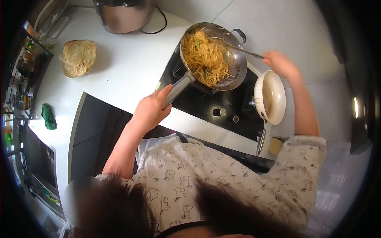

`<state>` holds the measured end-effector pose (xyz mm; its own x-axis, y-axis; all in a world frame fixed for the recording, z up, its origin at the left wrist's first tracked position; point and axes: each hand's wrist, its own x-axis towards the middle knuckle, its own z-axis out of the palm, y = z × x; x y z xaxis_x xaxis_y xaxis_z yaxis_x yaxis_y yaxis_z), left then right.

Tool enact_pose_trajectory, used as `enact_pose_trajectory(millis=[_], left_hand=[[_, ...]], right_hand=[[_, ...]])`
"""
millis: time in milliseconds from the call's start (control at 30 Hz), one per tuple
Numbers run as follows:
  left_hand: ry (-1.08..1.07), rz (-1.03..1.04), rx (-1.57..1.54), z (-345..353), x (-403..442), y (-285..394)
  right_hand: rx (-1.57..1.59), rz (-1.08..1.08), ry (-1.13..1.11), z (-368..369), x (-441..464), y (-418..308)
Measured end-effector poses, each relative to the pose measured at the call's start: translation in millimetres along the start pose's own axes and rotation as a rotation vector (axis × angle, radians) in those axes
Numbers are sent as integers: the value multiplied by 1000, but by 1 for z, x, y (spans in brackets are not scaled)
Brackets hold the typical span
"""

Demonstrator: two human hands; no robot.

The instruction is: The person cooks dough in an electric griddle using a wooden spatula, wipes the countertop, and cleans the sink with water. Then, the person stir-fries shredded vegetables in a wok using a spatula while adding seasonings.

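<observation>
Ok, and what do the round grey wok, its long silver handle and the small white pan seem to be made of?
The round grey wok: bare metal, likely steel or iron, shiny with dark staining inside. Its long silver handle: metal too, judging by its dull sheen. The small white pan: smooth, glossy coating, perhaps ceramic or enamel, browned inside; core unclear.

Bright, even light fills the middle; the white countertop (119, 61) beyond the left hand (149, 113) looks washed out, with soft shadow beside the flatbread (79, 57). A glare streak lies to the right of the right hand (279, 63); fisheye curving bends the edges into black corners, and the hair (234, 210) nearest the lens blurs.
</observation>
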<state>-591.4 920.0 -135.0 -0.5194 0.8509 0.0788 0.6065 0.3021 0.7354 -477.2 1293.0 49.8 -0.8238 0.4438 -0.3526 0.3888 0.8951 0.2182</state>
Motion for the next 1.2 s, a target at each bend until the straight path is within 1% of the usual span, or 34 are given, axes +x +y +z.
enact_pose_trajectory(millis=[67, 167, 267, 367, 400, 467, 567, 667, 733, 767, 867, 967, 1067, 1133, 1167, 1200], left_hand=[[-6, -15, -9, -2, 1, -2], [12, -12, -13, -3, 2, -3], [6, -7, 1, -5, 3, -2], [-16, -28, 6, -6, 3, -1], [-19, -38, 2, -7, 2, 0], [-31, -66, -9, -9, 3, 0], [-33, -67, -11, -5, 3, 2], [-68, -106, -2, -7, 4, 4], [-79, -116, -3, -8, 4, 5], [-86, -118, -2, -9, 5, 5], [-46, -62, 4, -9, 5, 1], [-65, -77, -21, -18, 11, 0], [-98, -71, -10, -30, 16, -5], [-127, -96, -18, -39, 21, -3], [-130, -61, -24, -43, 22, -7], [-154, -106, -29, -47, 25, -6]], right_hand=[[-129, -47, 94, -21, -13, 8], [-115, 46, 91, -17, 26, 34], [86, 70, -68, -12, 65, 20], [62, -450, 328, 12, 46, 4], [-26, -399, 287, 13, 28, -2], [-210, -299, 209, -13, -23, -22], [-310, -69, 177, -14, -85, -21], [-239, 94, 140, -19, -128, -16], [-178, 96, 68, -12, -145, -10], [-146, 100, 32, -9, -148, -8], [-254, 105, -23, 25, -124, -17], [-200, 128, 131, 54, -86, -20], [-310, 34, 320, 69, -67, 12], [-384, -164, 389, 41, -69, 38], [-418, -260, 424, 23, -71, 45], [-499, -353, 409, 6, -69, 45]])
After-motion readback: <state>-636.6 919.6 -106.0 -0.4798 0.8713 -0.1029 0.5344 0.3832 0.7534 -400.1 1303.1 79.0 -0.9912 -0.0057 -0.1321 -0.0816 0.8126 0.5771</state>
